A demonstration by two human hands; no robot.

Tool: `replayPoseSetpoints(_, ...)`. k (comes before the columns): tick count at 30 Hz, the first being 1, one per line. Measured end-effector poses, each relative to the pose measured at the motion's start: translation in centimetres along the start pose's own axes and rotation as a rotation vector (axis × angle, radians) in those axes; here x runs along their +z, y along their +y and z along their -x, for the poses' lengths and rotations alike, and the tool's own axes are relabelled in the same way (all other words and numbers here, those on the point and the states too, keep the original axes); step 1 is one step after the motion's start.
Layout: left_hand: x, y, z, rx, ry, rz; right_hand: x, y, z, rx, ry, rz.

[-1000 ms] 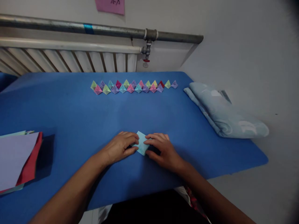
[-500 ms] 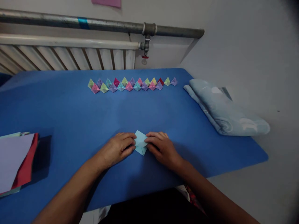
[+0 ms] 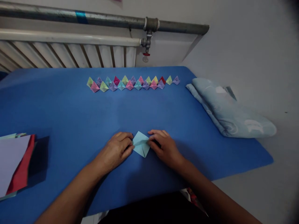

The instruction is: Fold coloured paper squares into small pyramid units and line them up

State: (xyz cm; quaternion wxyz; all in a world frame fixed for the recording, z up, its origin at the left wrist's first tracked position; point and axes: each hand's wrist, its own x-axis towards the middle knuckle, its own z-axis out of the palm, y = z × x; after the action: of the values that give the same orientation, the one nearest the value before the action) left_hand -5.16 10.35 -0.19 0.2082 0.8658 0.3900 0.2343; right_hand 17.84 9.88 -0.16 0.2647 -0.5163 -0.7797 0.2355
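Observation:
A small light-blue folded paper (image 3: 141,141) lies on the blue table in front of me, its shape a diamond with crease lines and a slit toward the near corner. At its left corner, my left hand (image 3: 120,144) grips the edge with thumb and fingertips. My right hand (image 3: 162,144) pinches the opposite corner between thumb and fingers. Farther back stand several folded paper pieces (image 3: 129,85) in pink, green, purple, blue, yellow and red, set in two staggered rows.
A stack of coloured paper sheets (image 3: 14,161), purple and red among them, lies at the left. On the right rests a folded pale-blue cloth (image 3: 229,112) against the wall. A white radiator (image 3: 77,56) and a metal pipe (image 3: 112,21) run behind the blue table (image 3: 77,115).
My hands have moved slightly apart, and more of the light-blue paper shows between them. The whole view has shifted a little.

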Motion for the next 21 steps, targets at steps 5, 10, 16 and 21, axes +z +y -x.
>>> replayPoseSetpoints(5,0.32,-0.12,0.06,-0.041,0.01,-0.022,0.15,-0.01,-0.27,0.023,0.006,0.0)
replayPoseSetpoints(10,0.62,-0.07,-0.08,-0.089,0.04,-0.035,0.21,-0.12,-0.42,0.046,0.015,0.016)
replayPoseSetpoints(16,0.81,0.07,-0.32,-0.118,0.054,-0.056,0.26,-0.28,-0.49,0.062,0.025,0.038)
replayPoseSetpoints(21,0.84,0.1,-0.35,-0.093,0.062,-0.075,0.25,-0.11,-0.7,0.07,0.021,0.034)
